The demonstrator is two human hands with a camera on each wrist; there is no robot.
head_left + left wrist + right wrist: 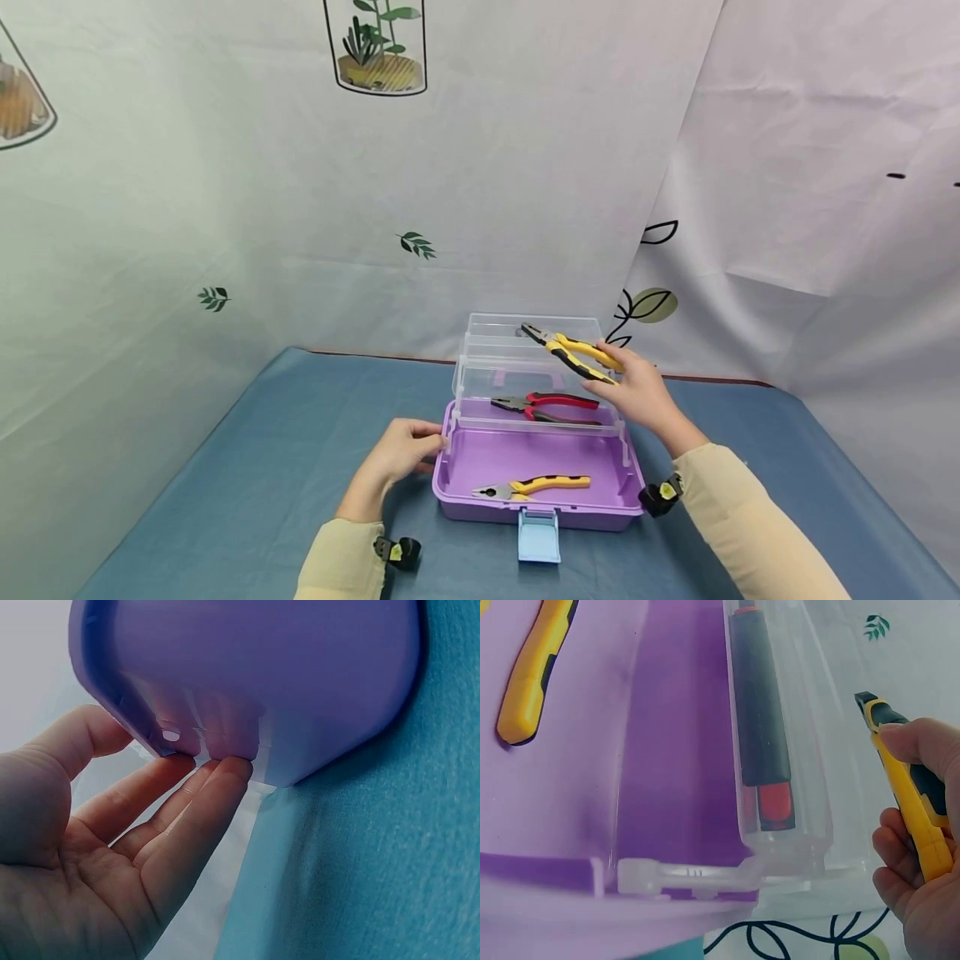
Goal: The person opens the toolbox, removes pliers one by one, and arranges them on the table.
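A purple toolbox [540, 450] stands on the blue cloth with its transparent lid [491, 337] raised. My left hand [399, 454] holds its left side; thumb at the rim, fingertips [232, 769] against the outer wall. Above the raised clear tray [480, 422], my right hand [643, 396] grips yellow-and-black pliers [553, 340] by the handles, the plier head pointing left. Red-and-black pliers [534, 410] lie in that tray. Another pair of yellow-and-black pliers [550, 483] lies on the box floor near the front. In the right wrist view, the held pliers' head is mostly out of sight.
A light blue latch [538, 537] hangs down at the toolbox's front. Blue cloth [300, 467] covers the table on both sides of the box. A white curtain [525, 183] printed with plants rises behind it.
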